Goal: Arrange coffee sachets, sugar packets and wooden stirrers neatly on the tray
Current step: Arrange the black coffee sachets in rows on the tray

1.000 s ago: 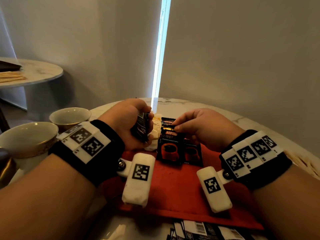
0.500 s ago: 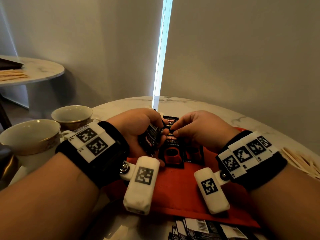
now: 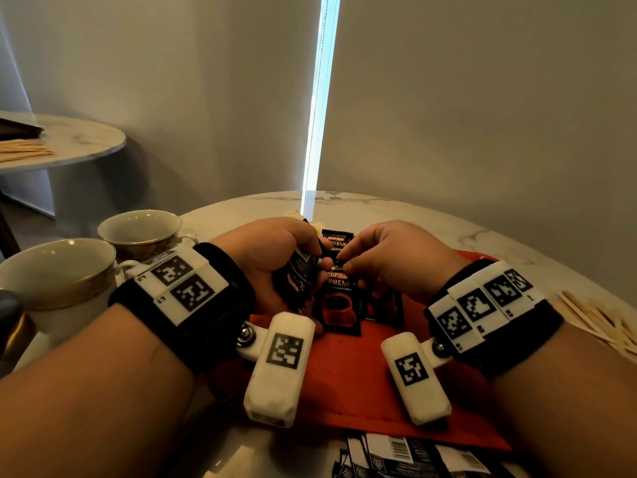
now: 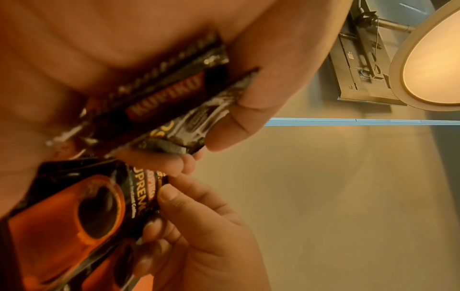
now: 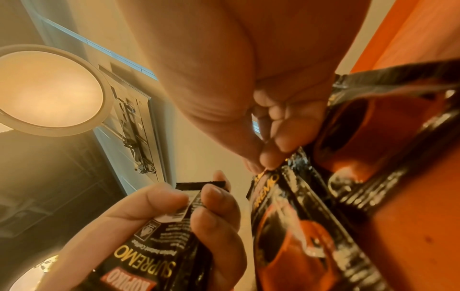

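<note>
Head camera looks forward and down over both wrists; each wrist camera looks up, close along its fingers; all share the coffee sachets (image 3: 339,298)

Two cups (image 3: 138,232) stand at the left. Three coffee sachets (image 3: 339,305) lie on one red tray (image 3: 344,381). The left hand (image 3: 269,250) grips more; I cannot count the stirrers (image 3: 593,322).

I take this for a hotel room or lounge: round marble worktop (image 3: 396,215), gold-rimmed teacups (image 3: 138,229), a second marble side table (image 3: 86,143), drawn blinds (image 3: 482,98), round ceiling lamp (image 4: 433,53)
</note>
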{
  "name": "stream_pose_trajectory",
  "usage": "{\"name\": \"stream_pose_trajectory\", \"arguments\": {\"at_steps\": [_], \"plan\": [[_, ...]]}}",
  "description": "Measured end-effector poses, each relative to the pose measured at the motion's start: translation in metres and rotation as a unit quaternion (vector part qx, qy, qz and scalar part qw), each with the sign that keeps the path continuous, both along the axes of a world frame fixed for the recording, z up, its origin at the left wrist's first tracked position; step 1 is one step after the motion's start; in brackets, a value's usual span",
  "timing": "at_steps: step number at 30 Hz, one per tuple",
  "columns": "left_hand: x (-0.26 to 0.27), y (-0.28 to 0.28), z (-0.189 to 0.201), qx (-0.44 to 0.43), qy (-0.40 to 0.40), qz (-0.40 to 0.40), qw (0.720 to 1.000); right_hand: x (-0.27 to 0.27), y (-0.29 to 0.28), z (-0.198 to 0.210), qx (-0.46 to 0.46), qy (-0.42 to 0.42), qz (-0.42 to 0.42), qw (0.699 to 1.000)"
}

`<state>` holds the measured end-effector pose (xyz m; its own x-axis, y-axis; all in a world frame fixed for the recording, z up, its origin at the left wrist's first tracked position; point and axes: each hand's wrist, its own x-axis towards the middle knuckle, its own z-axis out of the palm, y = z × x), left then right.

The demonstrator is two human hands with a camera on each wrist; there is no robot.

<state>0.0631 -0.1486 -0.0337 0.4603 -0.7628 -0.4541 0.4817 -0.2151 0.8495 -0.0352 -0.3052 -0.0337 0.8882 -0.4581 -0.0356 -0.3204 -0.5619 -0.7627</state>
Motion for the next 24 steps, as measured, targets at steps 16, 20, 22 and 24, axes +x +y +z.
{"name": "stream_pose_trajectory", "arguments": {"at_steps": [16, 20, 22, 24], "plan": [[-0.001, 0.0, 0.0, 0.0, 0.0, 0.001, 1.0, -0.003, -0.007, 0.008, 0.025, -0.057, -0.02, 0.998], [-0.002, 0.0, 0.001, -0.001, -0.001, 0.007, 1.0, -0.003, -0.01, 0.008, 0.039, -0.058, -0.026, 0.997], [-0.002, 0.0, 0.002, -0.005, -0.002, 0.012, 1.0, -0.003, -0.012, 0.008, 0.047, -0.057, -0.028, 0.997], [-0.001, 0.001, 0.002, -0.008, -0.004, 0.016, 1.0, -0.003, -0.014, 0.009, 0.057, -0.058, -0.029, 0.996]]}}
